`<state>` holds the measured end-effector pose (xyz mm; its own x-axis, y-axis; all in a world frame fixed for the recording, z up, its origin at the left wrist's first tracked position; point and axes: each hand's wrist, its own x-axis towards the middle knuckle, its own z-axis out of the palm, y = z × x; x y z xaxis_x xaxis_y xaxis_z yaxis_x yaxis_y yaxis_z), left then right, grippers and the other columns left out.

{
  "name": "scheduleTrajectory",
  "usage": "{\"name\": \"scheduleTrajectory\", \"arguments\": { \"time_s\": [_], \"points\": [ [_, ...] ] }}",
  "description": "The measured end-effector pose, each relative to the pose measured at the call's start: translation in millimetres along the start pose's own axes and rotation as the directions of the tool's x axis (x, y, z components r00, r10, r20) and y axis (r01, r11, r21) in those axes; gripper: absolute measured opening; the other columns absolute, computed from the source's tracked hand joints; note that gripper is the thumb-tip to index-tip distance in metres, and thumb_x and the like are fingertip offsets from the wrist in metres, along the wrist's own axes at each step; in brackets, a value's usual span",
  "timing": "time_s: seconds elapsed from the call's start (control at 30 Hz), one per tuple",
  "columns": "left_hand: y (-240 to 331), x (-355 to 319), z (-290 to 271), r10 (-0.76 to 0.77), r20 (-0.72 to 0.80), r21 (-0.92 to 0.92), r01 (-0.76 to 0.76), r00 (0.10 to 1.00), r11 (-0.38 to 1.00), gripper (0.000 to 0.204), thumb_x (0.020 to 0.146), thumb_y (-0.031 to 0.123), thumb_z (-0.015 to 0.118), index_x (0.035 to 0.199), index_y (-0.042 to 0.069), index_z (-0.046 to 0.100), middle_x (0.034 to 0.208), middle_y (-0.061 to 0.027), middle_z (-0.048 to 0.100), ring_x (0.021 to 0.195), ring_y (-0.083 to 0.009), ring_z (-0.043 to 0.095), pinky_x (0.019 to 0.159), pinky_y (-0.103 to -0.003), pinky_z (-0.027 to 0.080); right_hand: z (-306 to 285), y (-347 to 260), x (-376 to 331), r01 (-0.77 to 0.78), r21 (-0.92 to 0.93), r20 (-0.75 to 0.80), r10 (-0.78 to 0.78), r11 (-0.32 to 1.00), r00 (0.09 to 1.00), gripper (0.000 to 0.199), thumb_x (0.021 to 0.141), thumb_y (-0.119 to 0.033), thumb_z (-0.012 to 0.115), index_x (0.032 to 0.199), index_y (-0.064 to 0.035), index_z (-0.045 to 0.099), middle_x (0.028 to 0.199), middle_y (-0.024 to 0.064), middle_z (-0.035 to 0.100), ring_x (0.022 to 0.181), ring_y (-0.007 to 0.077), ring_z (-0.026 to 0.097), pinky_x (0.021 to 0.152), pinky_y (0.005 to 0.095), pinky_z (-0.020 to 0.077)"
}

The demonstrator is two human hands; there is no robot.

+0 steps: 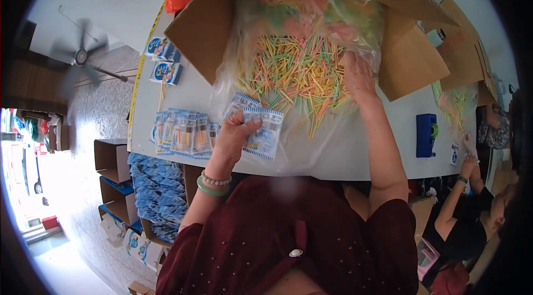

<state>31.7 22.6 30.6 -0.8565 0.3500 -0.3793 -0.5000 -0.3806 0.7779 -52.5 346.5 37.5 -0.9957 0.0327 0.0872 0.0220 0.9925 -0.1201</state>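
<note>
Landmark: white table (183,92). At its near edge, left hand (236,131) pinches a small fan of flat blue-and-white packets (261,128), thumb on top, fingers curled under; packets hover just above the tabletop. Just left of that hand, a row of filled packets (186,133) lies flat on the table. Further in, right hand (360,76) rests palm-down, fingers spread, on a heap of thin coloured sticks (297,73) inside a clear plastic bag (311,17); whether it's gripping any sticks I can't tell. Bag sits in an open cardboard box (208,28) at the table's far side. Judgement: packets are light, floppy, slick film, so pinch near an edge or corner. Sticks are light, stiff, loose, roll easily; scoop a small bunch rather than single ones. A blue tape dispenser (426,135) sits right of the box.
</note>
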Motion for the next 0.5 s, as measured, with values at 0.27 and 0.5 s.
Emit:
{"name": "scheduleTrajectory", "arguments": {
  "time_s": [0.27,0.5],
  "points": [
    [2.8,-9.1,-13.9,0.554,-0.138,0.81,-0.228,0.821,0.54,0.01,0.083,0.002,0.065,0.082,0.001,0.055,0.072,-0.001,0.06,0.069,-0.003,0.045,0.061,-0.022,0.043,-0.6,-43.7,-50.7,0.171,0.731,-0.279,0.061,0.661,0.958,0.015,0.088,-0.002,0.049,0.103,-0.0029,0.049,0.095,0.0129,0.059,0.089,0.0251,0.06,0.077,0.0361,0.0475],
    [19.0,-6.8,-39.4,0.637,0.058,0.996,-0.085,0.769,0.012,0.017,0.08,0.008,0.064,0.08,0.0,0.049,0.074,-0.0119,0.056,0.069,-0.0272,0.057,0.062,-0.038,0.045,14.4,-88.0,-104.6,0.006,0.855,-0.064,0.094,0.519,0.994,0.004,0.09,-0.006,0.052,0.092,-0.0028,0.052,0.078,0.0081,0.061,0.072,0.0179,0.061,0.065,0.0334,0.0487]
  ]
}}
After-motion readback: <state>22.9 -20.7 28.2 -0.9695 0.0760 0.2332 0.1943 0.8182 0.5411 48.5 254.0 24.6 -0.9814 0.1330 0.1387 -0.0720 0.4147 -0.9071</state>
